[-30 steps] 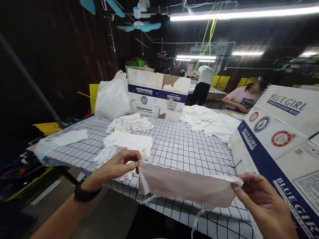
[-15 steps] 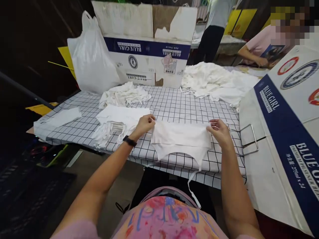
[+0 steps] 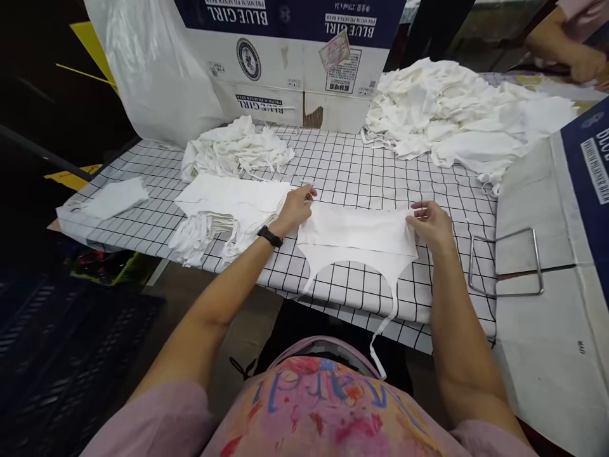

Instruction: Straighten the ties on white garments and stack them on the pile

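Note:
A white camisole top (image 3: 359,235) with thin straps lies flat on the checked tablecloth (image 3: 328,168) in front of me. Its straps point toward me, and one hangs over the table edge. My left hand (image 3: 297,206), with a black band at the wrist, pinches the top's far left corner. At the far right corner, my right hand (image 3: 431,225) grips the fabric between thumb and fingers. Just left of my left hand lies a neat stack of folded white tops (image 3: 228,197), their straps bunched at the near side.
A loose white pile (image 3: 233,149) lies behind the stack, a bigger heap (image 3: 457,120) at back right. Cardboard boxes stand behind (image 3: 295,70) and at right (image 3: 547,254), with a metal wire frame (image 3: 507,261). A plastic bag (image 3: 157,70) sits back left. Another person's hand (image 3: 587,62) shows top right.
The view has tilted down and come closer. The camisole's body lies smoother and flatter, its layered edges straightened. Both hands still hold its far corners.

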`<state>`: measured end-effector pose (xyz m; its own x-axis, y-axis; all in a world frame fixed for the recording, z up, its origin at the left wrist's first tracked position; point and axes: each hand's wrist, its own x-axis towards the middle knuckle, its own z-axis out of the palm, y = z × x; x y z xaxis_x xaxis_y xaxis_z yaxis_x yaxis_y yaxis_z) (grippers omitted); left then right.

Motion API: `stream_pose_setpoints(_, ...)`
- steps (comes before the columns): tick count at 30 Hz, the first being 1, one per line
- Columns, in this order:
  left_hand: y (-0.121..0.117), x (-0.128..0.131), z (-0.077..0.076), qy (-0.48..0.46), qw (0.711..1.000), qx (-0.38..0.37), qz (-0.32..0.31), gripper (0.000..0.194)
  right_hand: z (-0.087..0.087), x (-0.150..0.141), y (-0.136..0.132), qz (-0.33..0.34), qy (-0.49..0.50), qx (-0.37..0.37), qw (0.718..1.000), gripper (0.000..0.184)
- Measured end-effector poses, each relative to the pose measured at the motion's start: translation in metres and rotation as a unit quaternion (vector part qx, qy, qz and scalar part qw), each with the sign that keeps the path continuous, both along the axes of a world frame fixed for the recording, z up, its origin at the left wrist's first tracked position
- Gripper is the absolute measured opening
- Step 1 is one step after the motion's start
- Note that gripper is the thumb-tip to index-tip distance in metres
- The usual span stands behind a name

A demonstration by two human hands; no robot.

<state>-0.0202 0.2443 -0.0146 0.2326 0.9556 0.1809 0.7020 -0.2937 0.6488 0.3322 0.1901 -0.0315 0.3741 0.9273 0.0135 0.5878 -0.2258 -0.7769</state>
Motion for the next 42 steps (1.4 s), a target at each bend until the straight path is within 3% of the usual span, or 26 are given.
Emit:
stream_pose_setpoints(5,0.005,0.015,-0.010,0.115,0.992,0.038,-0.039,0.038,-0.001,-0.002,0.005,-0.031,-0.041,-0.005,0.999,0.035)
stream_pose_setpoints(9,-0.016,0.017,-0.021,0.164,0.974,0.072,-0.140,0.031,0.000,-0.002,-0.008,0.001,-0.011,-0.004,1.000,0.058)
stream_pose_setpoints(12,-0.032,0.015,-0.027,0.169,0.963,0.050,-0.204,0.035,-0.003,-0.001,-0.026,0.013,-0.015,0.012,1.000,0.068)
stream_pose_setpoints(17,-0.046,0.035,-0.026,0.149,0.966,0.059,-0.204,0.037,-0.014,-0.002,-0.053,-0.009,0.033,0.032,0.999,0.060)
stream_pose_setpoints(23,-0.067,0.091,-0.018,0.161,0.931,0.033,-0.325,0.042,-0.015,-0.001,-0.061,-0.035,0.018,0.042,0.998,0.045)
stream_pose_setpoints(27,-0.076,0.101,-0.023,0.181,0.919,0.003,-0.351,0.045,-0.016,0.004,-0.072,0.003,-0.037,0.060,0.998,0.037)
stream_pose_setpoints(31,-0.079,0.096,-0.032,0.171,0.922,0.002,-0.346,0.049,-0.016,-0.005,-0.104,0.074,-0.138,0.084,0.984,0.033)
stream_pose_setpoints(35,-0.085,0.100,-0.034,0.148,0.927,0.009,-0.344,0.049,-0.003,-0.032,-0.156,0.032,-0.127,0.121,0.984,0.026)
stream_pose_setpoints(37,-0.094,0.107,-0.032,0.138,0.917,0.030,-0.372,0.048,0.004,-0.046,-0.185,0.002,-0.095,0.120,0.988,0.024)
stream_pose_setpoints(40,-0.113,0.119,-0.029,0.131,0.886,0.056,-0.441,0.046,0.006,-0.060,-0.225,-0.043,-0.039,0.061,0.996,0.027)
stream_pose_setpoints(42,-0.126,0.125,-0.031,0.136,0.877,0.061,-0.458,0.045,0.000,-0.064,-0.243,-0.036,0.018,-0.027,0.999,0.035)
